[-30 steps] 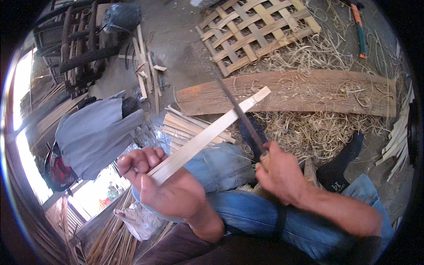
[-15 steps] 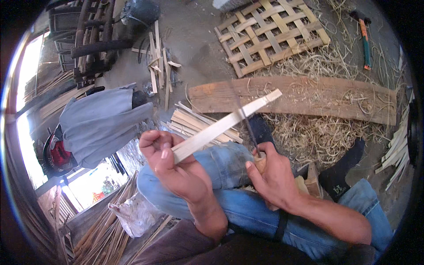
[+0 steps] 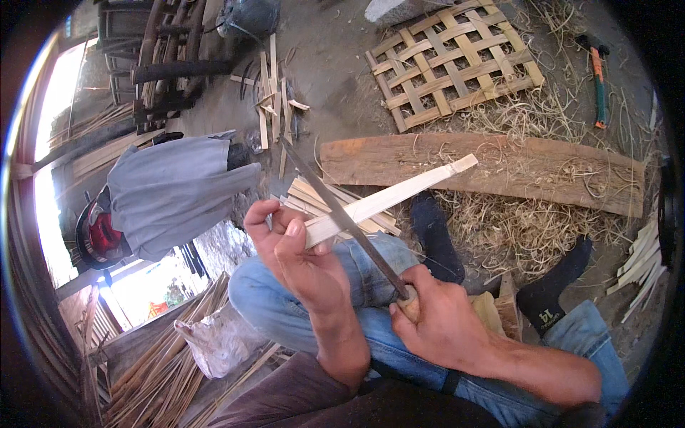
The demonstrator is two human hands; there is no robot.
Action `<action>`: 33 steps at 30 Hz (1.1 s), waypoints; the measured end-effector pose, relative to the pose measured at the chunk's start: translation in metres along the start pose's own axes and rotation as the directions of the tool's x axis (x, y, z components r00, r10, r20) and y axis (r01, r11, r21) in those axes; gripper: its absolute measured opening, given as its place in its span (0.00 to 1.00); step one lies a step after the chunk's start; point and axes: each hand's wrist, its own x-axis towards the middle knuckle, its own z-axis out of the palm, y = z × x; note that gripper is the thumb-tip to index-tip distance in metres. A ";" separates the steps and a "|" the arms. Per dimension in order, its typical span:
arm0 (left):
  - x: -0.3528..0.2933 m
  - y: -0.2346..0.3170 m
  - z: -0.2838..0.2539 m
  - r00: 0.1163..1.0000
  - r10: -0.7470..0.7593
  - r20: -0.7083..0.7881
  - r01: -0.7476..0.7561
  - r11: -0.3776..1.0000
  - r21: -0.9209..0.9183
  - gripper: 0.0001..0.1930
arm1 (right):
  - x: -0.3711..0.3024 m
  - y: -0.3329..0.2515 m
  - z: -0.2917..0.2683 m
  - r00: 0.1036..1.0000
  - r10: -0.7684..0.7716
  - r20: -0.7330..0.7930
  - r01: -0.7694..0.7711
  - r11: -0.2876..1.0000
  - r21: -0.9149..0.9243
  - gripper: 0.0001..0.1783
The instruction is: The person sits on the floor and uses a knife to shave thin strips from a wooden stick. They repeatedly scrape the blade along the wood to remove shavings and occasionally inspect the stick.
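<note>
My left hand [image 3: 303,264] pinches the near end of a pale, flat bamboo strip [image 3: 407,192], which slants up to the right above my knee. In my right hand [image 3: 439,314] is a long-bladed knife [image 3: 360,239], gripped by its round wooden handle [image 3: 409,305]. The narrow dark blade crosses over the strip just beyond my left fingers, its tip pointing up and to the left. Whether the edge touches the strip I cannot tell. Below both hands are my legs in blue jeans [image 3: 300,296].
Ahead lies a brown wooden plank [image 3: 471,164] among curly shavings [image 3: 514,228]. Beyond it are a woven lattice panel [image 3: 457,64] and a hammer [image 3: 598,82]. Cut strips [image 3: 307,196] lie past my knee, more [image 3: 638,260] at the right. A grey cloth [image 3: 171,192] hangs left, above a white bag [image 3: 217,342].
The knife blade has swung left, from the strip's middle toward my left fingers. My right hand has moved slightly down and left. The whole view has shifted a little.
</note>
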 end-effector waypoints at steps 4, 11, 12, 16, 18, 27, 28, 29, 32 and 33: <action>0.000 -0.003 -0.002 1.000 0.021 0.008 -0.020 1.000 -0.022 0.21 | -0.004 -0.003 -0.001 0.999 0.021 -0.033 -0.020 1.000 0.016 0.20; -0.004 0.003 0.010 0.998 0.054 0.018 -0.054 0.999 -0.005 0.20 | 0.000 0.018 -0.009 0.997 -0.037 -0.062 0.033 0.998 -0.055 0.19; -0.005 0.002 0.010 0.998 0.058 0.006 -0.058 0.998 0.016 0.19 | 0.007 0.023 -0.015 0.998 0.013 -0.057 -0.016 0.998 -0.058 0.19; -0.002 0.001 0.014 0.997 0.070 -0.012 -0.070 0.996 0.061 0.18 | 0.001 0.028 -0.010 0.996 -0.041 -0.078 0.045 0.998 0.044 0.19; -0.005 0.004 0.011 0.998 0.067 0.004 -0.067 0.995 0.073 0.18 | 0.009 0.036 -0.019 0.993 0.055 -0.105 -0.057 0.998 -0.016 0.19; -0.002 -0.016 0.026 0.994 0.075 0.083 -0.059 0.981 -0.183 0.21 | 0.022 0.062 -0.032 0.988 0.010 -0.153 -0.029 0.992 -0.125 0.19; -0.001 -0.018 0.025 0.985 0.085 0.151 -0.038 0.956 -0.290 0.19 | 0.020 0.060 -0.031 0.988 0.057 -0.145 -0.073 0.992 -0.102 0.19; 0.000 -0.020 0.023 0.971 0.101 0.218 -0.009 0.921 -0.388 0.18 | 0.018 0.051 -0.027 0.985 0.104 -0.134 -0.115 0.991 -0.074 0.18; 0.000 -0.021 0.027 0.950 0.197 0.240 -0.062 0.878 -0.475 0.10 | 0.008 0.032 -0.017 0.999 0.011 -0.049 -0.013 0.999 -0.048 0.19; 0.002 -0.021 0.023 0.939 0.222 0.262 -0.074 0.876 -0.476 0.09 | 0.008 0.027 -0.017 0.999 -0.028 -0.025 0.026 0.998 -0.059 0.19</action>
